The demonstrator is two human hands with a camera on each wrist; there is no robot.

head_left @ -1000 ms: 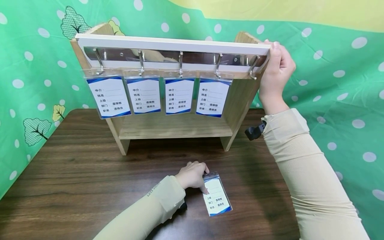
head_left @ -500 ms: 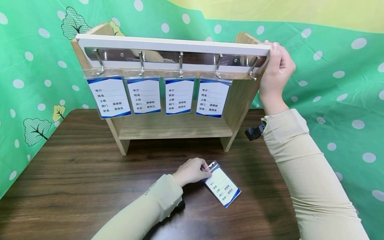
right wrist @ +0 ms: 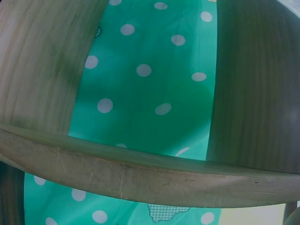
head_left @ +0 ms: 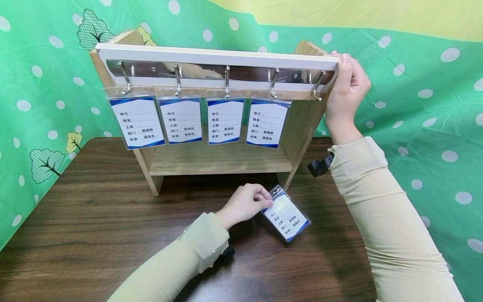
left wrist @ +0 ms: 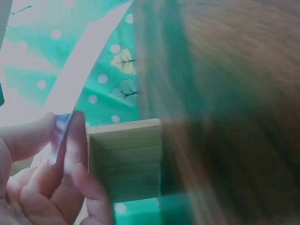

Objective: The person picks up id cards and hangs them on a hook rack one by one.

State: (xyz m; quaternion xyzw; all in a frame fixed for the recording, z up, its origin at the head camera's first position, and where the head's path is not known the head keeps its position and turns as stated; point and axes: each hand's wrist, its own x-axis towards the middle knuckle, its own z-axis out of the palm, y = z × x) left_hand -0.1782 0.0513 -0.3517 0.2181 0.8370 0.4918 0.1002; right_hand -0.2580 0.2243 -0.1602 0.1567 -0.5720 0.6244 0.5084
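Between the thumb and fingers of my left hand is a name badge in a clear sleeve, pinched near its slotted upper end. It is tilted, just above the tabletop in front of the rack. In the left wrist view the badge appears at a steep angle, almost edge-on. My right hand grips the right end of the white hook rail on the wooden rack. Several matching badges hang side by side from metal hooks; the rightmost hook is bare.
The wooden rack stands on a dark wood table, its lower shelf below the hanging badges. A green polka-dot cloth covers the background. The right wrist view mostly holds a wooden panel edge.
My left hand has taken the badge by its upper end, turned it and brought it from the tabletop toward the rack. My right hand stays on the rail.
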